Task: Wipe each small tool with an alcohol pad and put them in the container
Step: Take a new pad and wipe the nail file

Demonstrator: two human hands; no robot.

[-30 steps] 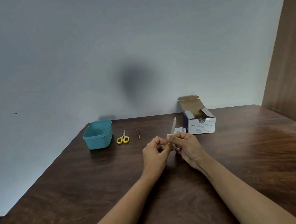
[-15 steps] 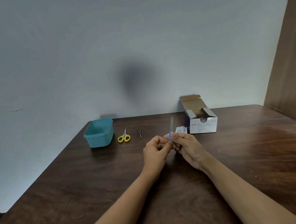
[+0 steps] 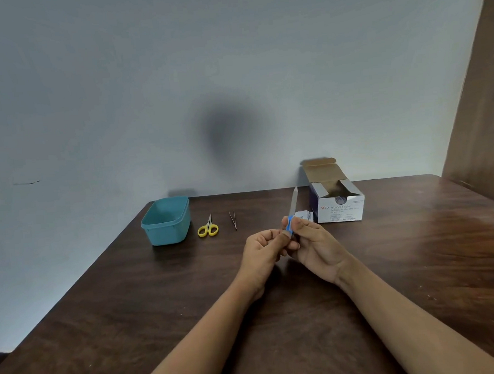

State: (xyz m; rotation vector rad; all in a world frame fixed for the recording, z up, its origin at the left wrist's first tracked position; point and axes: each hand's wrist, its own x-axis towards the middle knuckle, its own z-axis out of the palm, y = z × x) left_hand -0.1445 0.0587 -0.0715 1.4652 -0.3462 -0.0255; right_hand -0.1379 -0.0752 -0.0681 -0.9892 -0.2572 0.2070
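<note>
Your left hand (image 3: 261,248) and right hand (image 3: 316,246) both pinch the nail file (image 3: 294,202) at its lower end, fingertips meeting. The blade stands out above your fingers, long axis nearly upright, tip pointing up and away.

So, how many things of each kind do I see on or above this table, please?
Small tools: 3 (scissors, tweezers, held file)
Teal container: 1
Swab box: 1
White pad, or its wrapper: 1
Total: 6
</note>
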